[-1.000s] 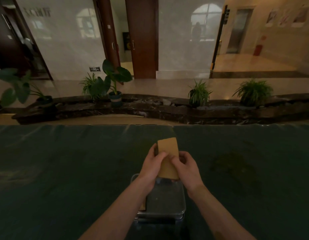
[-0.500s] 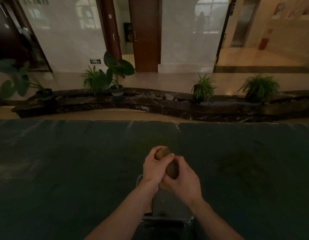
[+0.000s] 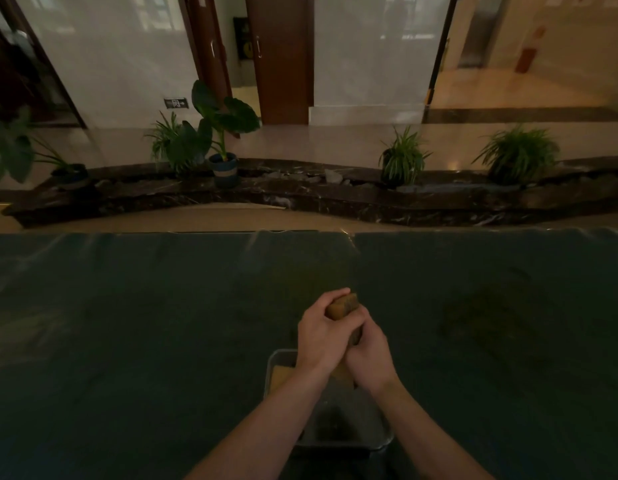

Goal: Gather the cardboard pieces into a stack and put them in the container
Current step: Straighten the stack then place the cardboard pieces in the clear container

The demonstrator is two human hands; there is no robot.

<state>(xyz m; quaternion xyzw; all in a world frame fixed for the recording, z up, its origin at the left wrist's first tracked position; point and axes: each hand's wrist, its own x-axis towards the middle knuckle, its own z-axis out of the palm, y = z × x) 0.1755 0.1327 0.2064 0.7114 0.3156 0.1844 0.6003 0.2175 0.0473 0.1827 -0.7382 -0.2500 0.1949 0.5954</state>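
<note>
A stack of brown cardboard pieces (image 3: pixel 344 305) is held edge-up between both hands, over the far end of a clear plastic container (image 3: pixel 377 434) that stands on the dark green table near me. My left hand (image 3: pixel 321 336) wraps the stack's left side and top. Pressed against the stack's right side is my right hand (image 3: pixel 370 358). Only the stack's top edge shows; the hands hide the rest. Another cardboard piece (image 3: pixel 281 375) lies inside the container at its far left corner.
The dark green table cover (image 3: pixel 145 341) stretches wide on both sides, with a stain (image 3: pixel 487 317) to the right. Beyond the table's far edge runs a dark stone planter ledge (image 3: pixel 300 195) with several potted plants.
The stack has turned from showing its flat face to standing edge-up, and both hands have closed tighter around it. The stack sits lower, closer to the container.
</note>
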